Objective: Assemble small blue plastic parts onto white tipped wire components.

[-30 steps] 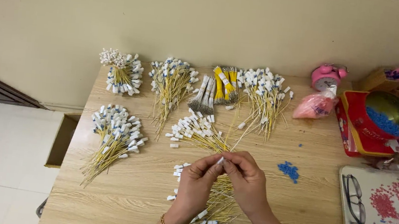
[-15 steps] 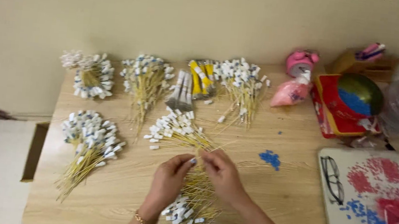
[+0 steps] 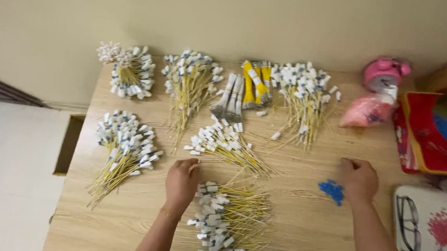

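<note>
Pale wooden bench [image 3: 301,226] w/ several bundles of thin yellow sticks tipped w/ white tags. Left hand [image 3: 182,184] rests flat beside the nearest stick bundle [image 3: 227,224], fingers toward the middle stick bundle [image 3: 224,144]. Right hand [image 3: 358,179], knuckles curled, sits just beside a small pile of blue bits [image 3: 332,190]. Black-framed glasses [image 3: 408,217] lie at right.

Yellow sticks [image 3: 236,219] with white tags, blue bits [image 3: 332,190].

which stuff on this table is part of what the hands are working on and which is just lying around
In hand:
- left hand on the near bundle of yellow sticks with white tags
- right hand at the small blue pieces
- other tagged stick bundles, same kind

Lying about:
- eyeglasses
- pink bag
- pink tape dispenser
- red box
- yellow packets
</note>
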